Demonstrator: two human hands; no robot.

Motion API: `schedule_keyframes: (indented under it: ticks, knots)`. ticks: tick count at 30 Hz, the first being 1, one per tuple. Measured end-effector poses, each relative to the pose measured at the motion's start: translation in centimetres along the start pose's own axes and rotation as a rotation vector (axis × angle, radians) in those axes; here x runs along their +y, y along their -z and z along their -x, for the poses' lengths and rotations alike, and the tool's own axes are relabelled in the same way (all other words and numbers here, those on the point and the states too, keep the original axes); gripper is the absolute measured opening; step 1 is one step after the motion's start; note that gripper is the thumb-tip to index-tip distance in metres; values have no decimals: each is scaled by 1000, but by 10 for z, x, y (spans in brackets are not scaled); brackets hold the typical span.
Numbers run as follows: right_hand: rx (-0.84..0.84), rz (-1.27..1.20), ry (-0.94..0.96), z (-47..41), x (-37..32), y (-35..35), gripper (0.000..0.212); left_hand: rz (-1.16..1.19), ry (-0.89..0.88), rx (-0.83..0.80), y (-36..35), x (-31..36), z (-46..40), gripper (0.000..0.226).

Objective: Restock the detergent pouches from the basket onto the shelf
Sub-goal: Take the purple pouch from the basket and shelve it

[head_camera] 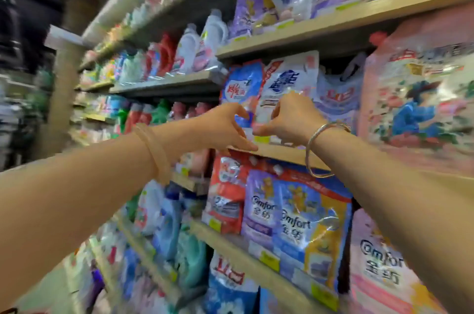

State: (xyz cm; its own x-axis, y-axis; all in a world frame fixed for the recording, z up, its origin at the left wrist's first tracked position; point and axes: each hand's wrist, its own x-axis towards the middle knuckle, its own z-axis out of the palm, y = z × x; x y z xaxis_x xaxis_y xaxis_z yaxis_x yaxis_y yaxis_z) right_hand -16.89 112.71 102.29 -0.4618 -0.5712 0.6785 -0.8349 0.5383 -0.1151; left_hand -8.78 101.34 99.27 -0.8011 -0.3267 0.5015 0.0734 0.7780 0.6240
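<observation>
Wooden shelf board (279, 152) runs just under both hands. Two plastic detergent pouches stand on it right behind the fingers: one blue pouch with a red-and-white label (241, 88) beyond the left hand (223, 129), one white pouch with blue lettering (289, 77) beyond the right hand (289, 121). Left fingers are spread, tips over the shelf edge. Right fingers curl at the white pouch's lower part; blur hides whether they pinch it. Each wrist wears one bangle.

both arms reach forward; left hand (225, 126) fingers spread, right hand (289, 121) loosely curled.
</observation>
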Motion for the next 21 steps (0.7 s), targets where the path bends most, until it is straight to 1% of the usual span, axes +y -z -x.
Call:
schedule_keyframes:
  ticks: [2, 3, 5, 7, 9, 10, 12, 13, 15, 17, 21]
  knots:
    - [-31, -60, 51, -13, -55, -46, 49, -96, 78, 40, 46, -54, 17, 62]
    - [-49, -93, 69, -19, -81, -66, 52, -149, 117, 56, 68, -79, 26, 64]
    - [-96, -172, 100, -33, -140, -115, 49, -254, 204, 69, 118, -134, 48, 68]
    - [-148, -213, 132, -44, -184, -158, 48, -298, 291, 58, 154, -177, 65, 71]
    - [-205, -282, 138, -52, -228, -206, 53, -323, 361, 66, 189, -224, 78, 72]
    - [-233, -314, 144, -55, -242, -225, 52, -326, 390, 70, 200, -245, 82, 67]
    - [-304, -325, 181, -60, -274, -270, 41, -368, 450, 62, 219, -293, 91, 58]
    - [-328, -313, 199, -61, -286, -289, 40, -399, 465, 47, 223, -316, 93, 57]
    - [-387, -299, 195, -67, -309, -336, 44, -447, 498, 16, 229, -369, 95, 57]
    - [-447, -328, 152, -71, -322, -378, 35, -464, 540, -35, 230, -417, 96, 59]
    - [-558, -353, 103, -92, -343, -479, 33, -454, 610, -112, 233, -517, 82, 61]
